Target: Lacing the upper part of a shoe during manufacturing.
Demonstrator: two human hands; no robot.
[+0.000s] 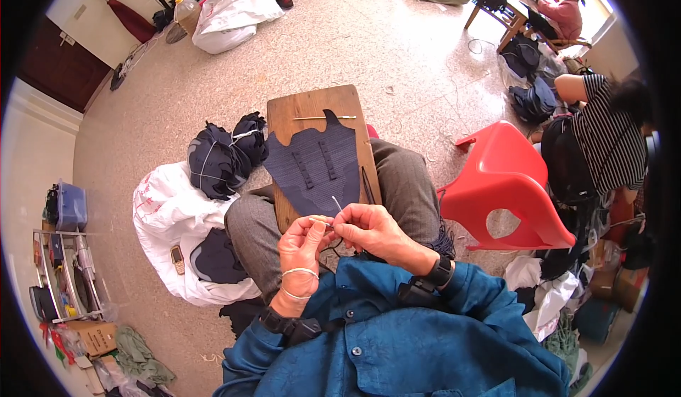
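Observation:
Both hands meet over the near end of a wooden board that lies across my lap. My left hand is closed, pinching a small whitish piece between thumb and forefinger; its kind is too small to tell. Touching those fingertips, my right hand pinches a thin pale needle-like tool whose tip sticks up. On the board lies a dark blue knitted piece with two rows of small dark raised bits. A long pale needle-like tool rests across the board beyond it.
Tied dark fabric bundles and a white sack holding a phone lie to my left. A red plastic chair stands at my right. Past it bends a person in a striped top; another sits at a far table.

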